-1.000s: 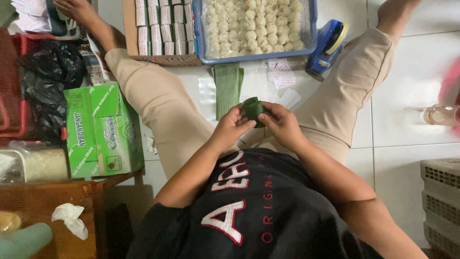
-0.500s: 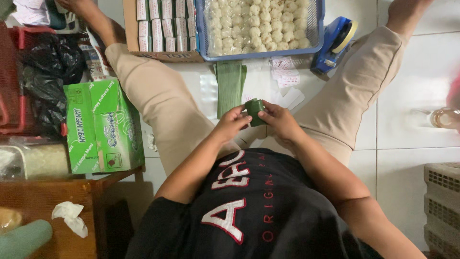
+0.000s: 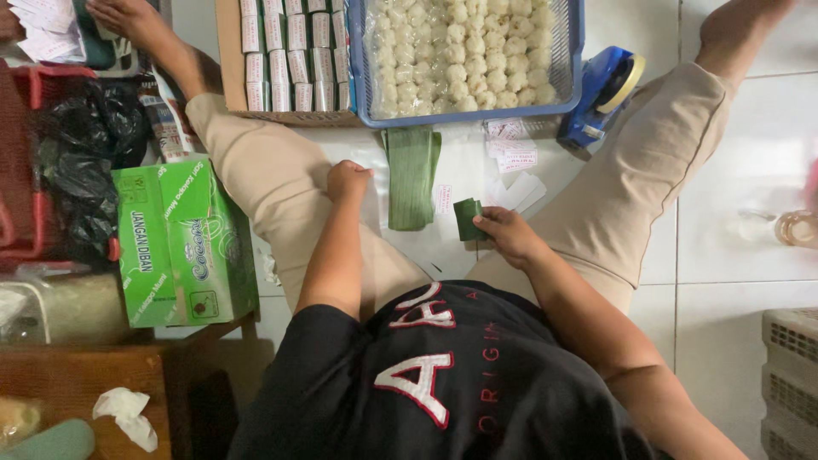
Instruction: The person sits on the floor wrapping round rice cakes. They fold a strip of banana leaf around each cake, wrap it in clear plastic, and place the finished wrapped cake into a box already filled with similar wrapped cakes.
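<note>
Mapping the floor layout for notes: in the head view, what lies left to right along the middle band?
Green carton → left hand → strip of green leaf → folded leaf parcel in the right hand → glass jar.

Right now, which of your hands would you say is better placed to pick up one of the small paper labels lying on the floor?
Probably the right hand: though holding the green leaf parcel, it sits beside the paper labels. The left hand rests on the thigh, farther away.

Our left hand rests curled on our left thigh; our right hand pinches with fingertips closed, forearm bent inward.
</note>
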